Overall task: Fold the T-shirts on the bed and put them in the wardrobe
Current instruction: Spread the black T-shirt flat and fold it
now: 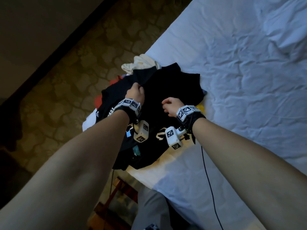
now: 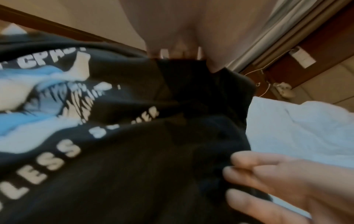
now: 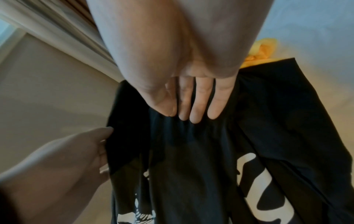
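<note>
Item 1, my left hand (image 1: 134, 93): forearm stretched forward from the lower left of the head view, wrist raised over the clothes pile. I have its fingers and thumb closed in a pinch on a fold of the black T-shirt (image 1: 172, 87), lifting that fold off the heap. In the right wrist view the same hand (image 3: 90, 153) grips the shirt's edge from the side.

Item 2, my right hand (image 1: 171, 106): forearm coming in from the lower right, wrist level with the left one, the two hands near each other but apart. In the right wrist view its fingers (image 3: 197, 103) point down, held close together, the tips bunching black cloth; from the left wrist view the fingers (image 2: 254, 171) curl into the fabric. I read it as gripping the shirt.

Item 3, the black T-shirt: on top of the pile at the corner of the bed (image 1: 240, 72), white lettering and a blue and white graphic (image 2: 38, 106) on black cloth, though I cannot tell whether they are on this shirt or another.

Item 4, pile beneath: cream garment (image 1: 141, 63), red cloth (image 1: 114, 82), yellow cloth (image 3: 262, 50), partly covered.

Item 5, white sheet, creased. Patterned carpet (image 1: 66, 63) beside the bed.
</note>
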A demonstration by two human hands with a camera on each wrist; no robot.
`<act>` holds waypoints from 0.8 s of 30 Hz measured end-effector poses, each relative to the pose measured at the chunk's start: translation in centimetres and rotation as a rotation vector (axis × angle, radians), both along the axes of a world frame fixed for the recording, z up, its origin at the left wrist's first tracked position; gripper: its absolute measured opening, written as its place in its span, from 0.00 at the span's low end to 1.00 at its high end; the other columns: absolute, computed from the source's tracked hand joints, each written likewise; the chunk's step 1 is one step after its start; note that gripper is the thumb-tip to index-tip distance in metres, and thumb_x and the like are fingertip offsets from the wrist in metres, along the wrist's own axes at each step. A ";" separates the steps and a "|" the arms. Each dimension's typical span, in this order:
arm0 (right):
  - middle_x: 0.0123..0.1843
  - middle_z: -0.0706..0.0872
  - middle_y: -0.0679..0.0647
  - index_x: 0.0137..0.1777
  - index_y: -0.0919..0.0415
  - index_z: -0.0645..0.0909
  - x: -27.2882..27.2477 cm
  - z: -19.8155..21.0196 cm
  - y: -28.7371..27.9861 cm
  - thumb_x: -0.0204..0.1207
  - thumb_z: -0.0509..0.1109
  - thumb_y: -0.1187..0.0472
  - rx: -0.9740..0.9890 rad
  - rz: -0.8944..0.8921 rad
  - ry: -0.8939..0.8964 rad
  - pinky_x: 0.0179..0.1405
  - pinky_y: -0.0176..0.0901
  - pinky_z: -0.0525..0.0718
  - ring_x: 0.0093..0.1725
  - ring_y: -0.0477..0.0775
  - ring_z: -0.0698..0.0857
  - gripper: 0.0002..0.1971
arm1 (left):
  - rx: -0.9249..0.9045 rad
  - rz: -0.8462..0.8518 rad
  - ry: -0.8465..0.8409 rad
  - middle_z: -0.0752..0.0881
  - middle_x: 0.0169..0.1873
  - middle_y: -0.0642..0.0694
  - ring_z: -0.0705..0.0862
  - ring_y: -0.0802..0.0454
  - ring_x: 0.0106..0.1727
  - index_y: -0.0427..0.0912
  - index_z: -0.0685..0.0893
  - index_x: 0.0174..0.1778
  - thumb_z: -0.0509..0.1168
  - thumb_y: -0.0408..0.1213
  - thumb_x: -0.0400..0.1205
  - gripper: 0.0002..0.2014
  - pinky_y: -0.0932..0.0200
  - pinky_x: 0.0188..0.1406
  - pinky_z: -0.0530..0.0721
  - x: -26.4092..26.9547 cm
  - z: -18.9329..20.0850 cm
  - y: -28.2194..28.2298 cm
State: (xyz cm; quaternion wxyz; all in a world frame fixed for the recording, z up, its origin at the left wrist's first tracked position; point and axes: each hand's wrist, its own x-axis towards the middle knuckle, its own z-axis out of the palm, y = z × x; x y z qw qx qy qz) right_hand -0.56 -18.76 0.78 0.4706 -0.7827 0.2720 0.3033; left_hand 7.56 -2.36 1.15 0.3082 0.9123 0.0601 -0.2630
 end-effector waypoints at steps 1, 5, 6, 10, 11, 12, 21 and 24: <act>0.55 0.87 0.53 0.58 0.48 0.81 0.5 0.5 0.2 0.79 0.67 0.57 -0.016 0.004 -0.003 0.58 0.55 0.87 0.54 0.54 0.87 0.10 | -0.021 -0.009 0.026 0.82 0.45 0.40 0.82 0.38 0.48 0.40 0.76 0.52 0.57 0.48 0.85 0.13 0.51 0.41 0.75 0.0 0.6 0.1; 0.60 0.86 0.53 0.65 0.51 0.79 1.9 3.3 0.9 0.76 0.69 0.60 -0.100 0.035 -0.069 0.58 0.51 0.85 0.55 0.56 0.86 0.18 | -0.058 -0.226 0.097 0.84 0.42 0.49 0.84 0.48 0.46 0.44 0.84 0.54 0.71 0.56 0.76 0.19 0.58 0.41 0.76 -0.2 3.3 0.6; 0.62 0.85 0.54 0.69 0.53 0.77 2.1 4.2 0.9 0.76 0.70 0.62 -0.115 0.044 -0.090 0.55 0.47 0.84 0.55 0.56 0.85 0.21 | -0.073 -0.298 0.095 0.86 0.42 0.49 0.86 0.49 0.47 0.44 0.86 0.53 0.72 0.53 0.77 0.17 0.60 0.41 0.76 -0.3 4.0 0.8; 0.81 0.66 0.54 0.82 0.52 0.63 2.2 8.3 0.6 0.73 0.69 0.70 -0.131 0.223 -0.214 0.66 0.40 0.74 0.75 0.56 0.73 0.37 | -0.181 -0.438 0.045 0.85 0.49 0.48 0.82 0.53 0.52 0.43 0.86 0.62 0.69 0.44 0.81 0.15 0.63 0.48 0.73 -1.0 8.4 1.0; 0.83 0.63 0.53 0.83 0.51 0.63 2.1 9.3 0.6 0.72 0.68 0.72 -0.138 0.284 -0.254 0.72 0.39 0.70 0.79 0.56 0.69 0.39 | -0.206 -0.459 0.032 0.85 0.49 0.47 0.81 0.54 0.51 0.43 0.86 0.62 0.70 0.42 0.81 0.15 0.64 0.48 0.73 -1.2 9.7 0.9; 0.83 0.65 0.53 0.83 0.51 0.64 1.9 10.5 0.7 0.70 0.68 0.73 -0.141 0.338 -0.289 0.75 0.40 0.70 0.79 0.56 0.69 0.40 | -0.227 -0.476 0.025 0.86 0.49 0.47 0.81 0.55 0.50 0.43 0.86 0.62 0.71 0.41 0.80 0.15 0.66 0.47 0.73 -1.4 11.0 0.8; 0.42 0.88 0.55 0.42 0.52 0.82 -2.6 22.9 -1.7 0.73 0.70 0.60 -0.250 0.262 -0.442 0.46 0.49 0.84 0.47 0.61 0.87 0.02 | -0.259 -0.473 -0.047 0.84 0.46 0.46 0.84 0.49 0.45 0.49 0.84 0.56 0.77 0.36 0.73 0.17 0.60 0.42 0.81 -3.9 24.2 -1.7; 0.36 0.85 0.51 0.34 0.50 0.78 -4.7 27.8 -3.6 0.71 0.72 0.60 -0.237 0.136 -0.551 0.44 0.47 0.84 0.44 0.58 0.87 0.07 | -0.186 -0.530 -0.002 0.85 0.54 0.48 0.85 0.49 0.52 0.49 0.78 0.69 0.79 0.34 0.70 0.31 0.55 0.49 0.85 -5.9 28.4 -2.9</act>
